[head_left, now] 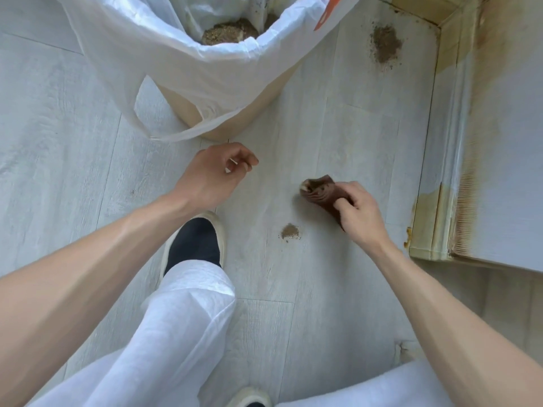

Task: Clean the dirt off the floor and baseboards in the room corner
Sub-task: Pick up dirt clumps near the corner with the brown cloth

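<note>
My right hand [360, 212] grips a crumpled brown cloth [318, 190] just above the pale plank floor [338, 127]. A small heap of brown dirt [290, 231] lies on the floor just left of and below that hand. A larger dirt patch [385, 44] sits near the room corner, close to the stained baseboard [446, 113]. My left hand [219, 174] hovers below the bin with its fingers loosely curled and nothing clearly held.
A beige bin [229, 118] lined with a white plastic bag [164, 48] stands at the top, with dirt inside [226, 32]. My dark shoe [195, 242] and white trouser leg [182, 318] fill the lower middle. A yellowed wall panel [499, 142] runs along the right.
</note>
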{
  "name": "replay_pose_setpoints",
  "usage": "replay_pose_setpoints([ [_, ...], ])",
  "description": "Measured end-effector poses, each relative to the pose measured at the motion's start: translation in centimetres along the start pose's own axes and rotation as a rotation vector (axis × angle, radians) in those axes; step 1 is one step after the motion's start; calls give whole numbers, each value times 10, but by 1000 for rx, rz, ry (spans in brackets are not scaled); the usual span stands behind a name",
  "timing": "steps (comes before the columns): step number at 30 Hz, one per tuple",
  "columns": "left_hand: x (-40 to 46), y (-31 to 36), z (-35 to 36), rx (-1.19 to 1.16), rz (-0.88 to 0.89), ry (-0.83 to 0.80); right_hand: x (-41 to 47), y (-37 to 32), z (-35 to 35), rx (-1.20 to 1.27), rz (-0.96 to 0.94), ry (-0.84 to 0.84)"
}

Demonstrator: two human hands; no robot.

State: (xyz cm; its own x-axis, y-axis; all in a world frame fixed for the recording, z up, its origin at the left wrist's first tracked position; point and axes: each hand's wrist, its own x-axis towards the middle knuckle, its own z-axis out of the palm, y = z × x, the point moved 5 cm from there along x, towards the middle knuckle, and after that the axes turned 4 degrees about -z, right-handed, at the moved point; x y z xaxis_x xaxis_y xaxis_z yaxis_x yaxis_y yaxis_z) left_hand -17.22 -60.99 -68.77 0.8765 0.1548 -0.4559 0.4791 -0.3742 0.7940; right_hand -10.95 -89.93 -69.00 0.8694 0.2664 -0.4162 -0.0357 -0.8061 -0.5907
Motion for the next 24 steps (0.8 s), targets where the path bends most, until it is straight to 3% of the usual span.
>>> replay_pose_setpoints([
  [5,2,2,3,-24,-3,-3,-32,66,-10,-34,322,169],
  [14,5,9,10,-17,24,-9,-76,-15,92,79,208,125],
  [20,3,5,5,-33,13,-6,-67,13,28,87,343,380],
  [24,2,8,5,-48,12,-13,-67,36,15,39,498,389],
])
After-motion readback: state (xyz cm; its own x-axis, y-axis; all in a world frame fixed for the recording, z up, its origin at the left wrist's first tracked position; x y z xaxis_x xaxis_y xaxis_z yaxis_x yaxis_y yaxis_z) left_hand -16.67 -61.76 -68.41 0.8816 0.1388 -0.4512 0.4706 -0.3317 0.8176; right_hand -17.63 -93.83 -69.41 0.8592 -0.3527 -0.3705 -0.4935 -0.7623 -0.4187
